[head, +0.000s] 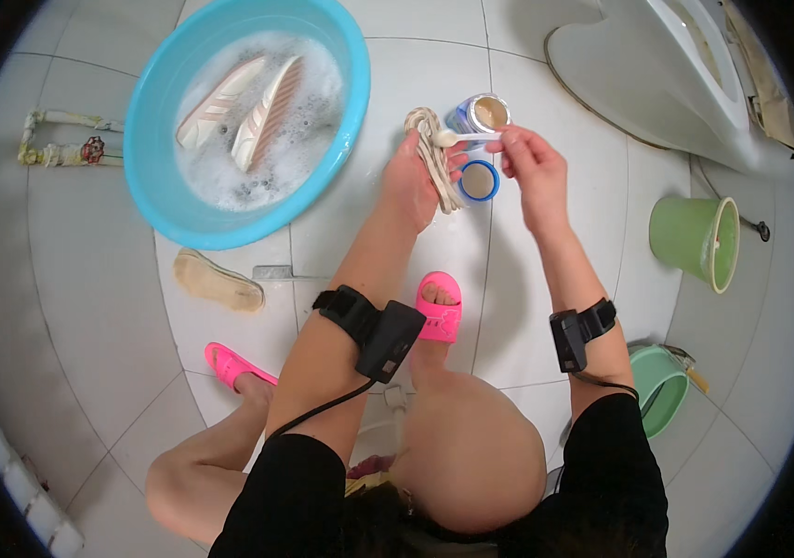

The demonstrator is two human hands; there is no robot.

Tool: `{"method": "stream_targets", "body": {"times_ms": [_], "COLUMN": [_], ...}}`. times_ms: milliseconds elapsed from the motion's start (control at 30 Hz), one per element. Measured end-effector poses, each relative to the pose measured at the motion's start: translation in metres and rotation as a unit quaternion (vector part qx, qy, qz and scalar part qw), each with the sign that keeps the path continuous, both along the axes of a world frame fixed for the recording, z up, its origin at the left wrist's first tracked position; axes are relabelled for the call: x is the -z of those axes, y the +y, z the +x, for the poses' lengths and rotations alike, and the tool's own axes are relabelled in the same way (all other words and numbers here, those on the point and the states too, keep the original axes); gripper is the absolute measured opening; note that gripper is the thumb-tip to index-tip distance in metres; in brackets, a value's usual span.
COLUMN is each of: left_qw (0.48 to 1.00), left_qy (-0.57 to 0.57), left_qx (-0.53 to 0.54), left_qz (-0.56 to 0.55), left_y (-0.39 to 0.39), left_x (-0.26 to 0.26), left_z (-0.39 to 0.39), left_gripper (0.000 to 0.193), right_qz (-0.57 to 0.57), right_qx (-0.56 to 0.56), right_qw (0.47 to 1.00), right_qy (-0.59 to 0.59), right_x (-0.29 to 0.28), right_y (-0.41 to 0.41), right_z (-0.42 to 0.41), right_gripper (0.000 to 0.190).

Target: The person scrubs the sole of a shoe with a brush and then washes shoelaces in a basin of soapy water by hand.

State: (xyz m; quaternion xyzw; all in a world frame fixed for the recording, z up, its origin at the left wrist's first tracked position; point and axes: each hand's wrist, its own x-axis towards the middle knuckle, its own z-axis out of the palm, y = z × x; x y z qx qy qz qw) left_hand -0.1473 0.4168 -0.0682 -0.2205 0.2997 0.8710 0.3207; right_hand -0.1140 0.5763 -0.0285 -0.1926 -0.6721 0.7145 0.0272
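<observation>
My left hand [414, 178] holds a bundle of pale shoelaces [432, 164], folded lengthwise. Between the fingers of my right hand [533, 164] is the handle of a small white plastic scoop [474, 137]; its bowl, with whitish matter in it, is over the laces. Just behind the scoop stands an opened tub [468, 111] with a torn foil rim and pale contents. A round blue-rimmed lid [479, 181] lies on the floor beside my left fingertips. At the upper left, a large blue plastic basin [355, 132] holds sudsy water, with a pair of white and pink shoes [247, 104] lying on their sides in it.
A beige insole [219, 280] lies on the tiled floor below the basin, near a metal floor drain [273, 272]. At right are a green bucket [683, 237], a mint-green bin [662, 390] and a white ceramic toilet fixture [648, 77]. Pipes with a red valve [93, 149] run at left.
</observation>
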Motion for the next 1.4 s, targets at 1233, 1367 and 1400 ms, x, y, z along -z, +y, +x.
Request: {"method": "stream_targets", "body": {"times_ms": [1233, 1367, 1400], "left_qw": [0.998, 0.996, 0.996], "left_qy": [-0.015, -0.006, -0.004], "left_qx": [0.066, 0.089, 0.088], "left_qz": [0.015, 0.015, 0.014], "left_y": [-0.037, -0.051, -0.059], "left_x": [-0.013, -0.039, -0.047], "left_z": [0.017, 0.023, 0.024], "left_gripper": [0.041, 0.043, 0.044], "right_qz": [0.133, 0.384, 0.425], "right_qx": [0.12, 0.034, 0.01], "right_qw": [0.984, 0.915, 0.901], "right_qy": [-0.002, -0.118, -0.089], "right_x": [0.047, 0.053, 0.04], "right_y": [0.043, 0.04, 0.028], "right_z": [-0.021, -0.028, -0.028], "right_gripper": [0.026, 0.034, 0.037]}}
